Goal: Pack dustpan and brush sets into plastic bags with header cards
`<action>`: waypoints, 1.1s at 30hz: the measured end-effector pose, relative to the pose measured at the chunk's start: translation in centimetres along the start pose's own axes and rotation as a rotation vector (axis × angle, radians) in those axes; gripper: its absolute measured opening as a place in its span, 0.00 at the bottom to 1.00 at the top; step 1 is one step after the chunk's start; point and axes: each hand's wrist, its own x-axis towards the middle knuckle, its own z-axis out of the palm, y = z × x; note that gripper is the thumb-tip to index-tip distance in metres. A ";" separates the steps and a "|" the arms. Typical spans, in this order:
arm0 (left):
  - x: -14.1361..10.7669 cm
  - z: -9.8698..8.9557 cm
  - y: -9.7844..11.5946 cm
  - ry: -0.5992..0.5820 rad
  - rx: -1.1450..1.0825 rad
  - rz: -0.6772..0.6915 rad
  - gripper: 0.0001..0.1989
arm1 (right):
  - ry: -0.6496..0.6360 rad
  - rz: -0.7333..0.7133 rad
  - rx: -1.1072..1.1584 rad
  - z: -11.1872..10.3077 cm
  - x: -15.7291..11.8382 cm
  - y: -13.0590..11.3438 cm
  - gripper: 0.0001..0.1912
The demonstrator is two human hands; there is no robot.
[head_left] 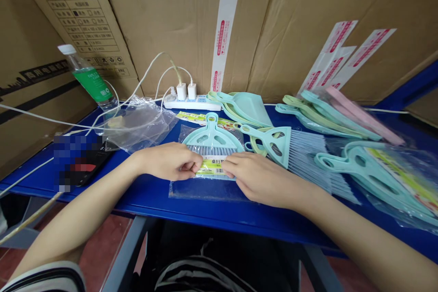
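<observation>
While left hand (169, 162) and right hand (262, 179) pinch the bagged dustpan (212, 136) at its label, fingers (228, 159) nearly closed on it, bag lies flat mid-counter (143, 196); loose brush (301, 157) just right of bag, power strip (191, 103) beyond it.

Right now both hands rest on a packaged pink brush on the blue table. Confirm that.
Not quite: the colour is wrong. The head view shows the brush under the left hand and right hand is mint green, not pink. The rest stands: both hands rest on it, packaged, on the blue table.
</observation>
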 end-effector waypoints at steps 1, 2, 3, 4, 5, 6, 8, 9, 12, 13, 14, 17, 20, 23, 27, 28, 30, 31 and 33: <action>0.0 0.0 0.0 -0.002 0.000 -0.001 0.04 | -0.001 0.001 -0.002 0.0 0.0 0.0 0.14; 0.0 0.0 0.0 0.000 0.000 -0.002 0.04 | -0.002 0.001 -0.001 0.0 0.0 0.0 0.13; 0.0 0.0 0.0 0.002 0.000 0.000 0.04 | -0.003 0.002 0.003 -0.1 0.0 -0.1 0.13; 0.0 0.0 0.0 0.005 -0.001 0.003 0.04 | -0.005 0.003 0.006 -0.1 0.0 -0.1 0.13; 0.0 0.0 0.0 0.007 -0.001 0.007 0.04 | -0.008 0.004 0.007 -0.1 0.0 -0.1 0.13; 0.0 0.0 0.0 0.008 -0.002 0.010 0.04 | -0.011 0.006 0.008 -0.1 0.0 -0.1 0.13; 0.0 0.0 0.0 0.003 -0.004 0.009 0.04 | -0.017 0.008 0.007 -0.1 0.1 -0.1 0.13; 0.0 0.0 0.0 0.001 -0.003 0.006 0.04 | -0.019 0.009 0.007 -0.1 0.1 -0.1 0.13; 0.0 0.0 0.0 0.001 -0.002 -0.002 0.05 | -0.021 0.007 0.002 0.0 0.1 -0.1 0.13; 0.0 0.0 0.0 0.004 -0.001 -0.001 0.05 | -0.023 0.006 -0.001 0.0 0.1 -0.1 0.13; 0.0 0.0 0.1 0.008 -0.001 0.000 0.05 | -0.026 0.008 -0.004 0.0 0.1 -0.1 0.13; 0.0 0.0 0.1 0.004 0.000 -0.004 0.04 | -0.042 0.015 -0.007 -0.1 0.1 -0.1 0.13; 0.0 -0.1 0.1 -0.007 0.002 -0.015 0.04 | -0.044 0.019 -0.010 -0.2 0.0 -0.1 0.13; 0.0 -0.1 0.1 -0.006 0.001 -0.010 0.04 | -0.038 0.018 -0.007 -0.2 0.0 -0.1 0.13; 0.0 -0.1 0.0 0.002 -0.002 0.001 0.04 | -0.034 0.016 -0.004 -0.2 0.1 -0.1 0.13; 0.0 -0.1 0.0 0.004 0.000 0.002 0.04 | -0.034 0.014 -0.002 -0.2 0.1 -0.1 0.13; 0.0 0.0 0.0 0.005 0.003 0.003 0.04 | -0.041 0.013 0.000 -0.2 0.1 -0.1 0.13; 0.0 0.0 0.0 0.005 0.002 0.004 0.04 | -0.047 0.015 -0.001 -0.2 0.1 -0.1 0.13; 0.0 0.0 0.0 0.005 0.001 0.004 0.04 | -0.054 0.017 -0.003 -0.1 0.1 -0.1 0.13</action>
